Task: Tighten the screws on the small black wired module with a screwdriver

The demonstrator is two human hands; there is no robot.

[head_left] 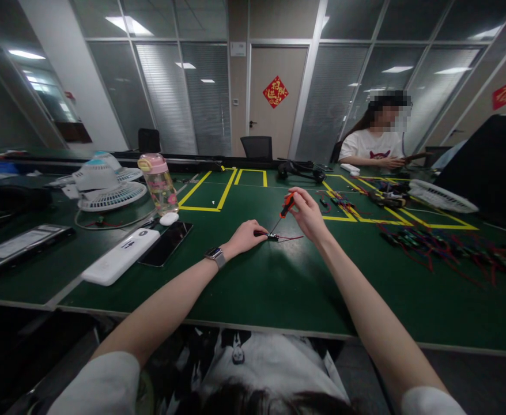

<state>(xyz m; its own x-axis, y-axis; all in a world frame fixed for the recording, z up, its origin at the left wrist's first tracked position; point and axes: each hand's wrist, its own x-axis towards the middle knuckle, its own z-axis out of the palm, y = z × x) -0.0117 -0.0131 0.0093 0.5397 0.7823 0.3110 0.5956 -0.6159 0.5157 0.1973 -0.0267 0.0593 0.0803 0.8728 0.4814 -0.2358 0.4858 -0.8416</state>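
Note:
My right hand (307, 213) is closed round a small screwdriver with an orange handle (287, 205), held upright with its tip down on a tiny black part (272, 236) on the green table (279, 282). Thin red wires (291, 237) run from that part to the right. My left hand (246, 235) is closed and pinches the part from the left, pressing it to the table. A watch sits on my left wrist.
A white power bank (121, 255), a black phone (166, 243), a pink-lidded bottle (160, 183) and white fans (106, 184) lie to the left. Piles of wired parts (443, 245) spread at the right. Yellow tape boxes (210, 193) mark the table. Another person (376, 144) sits at the far right.

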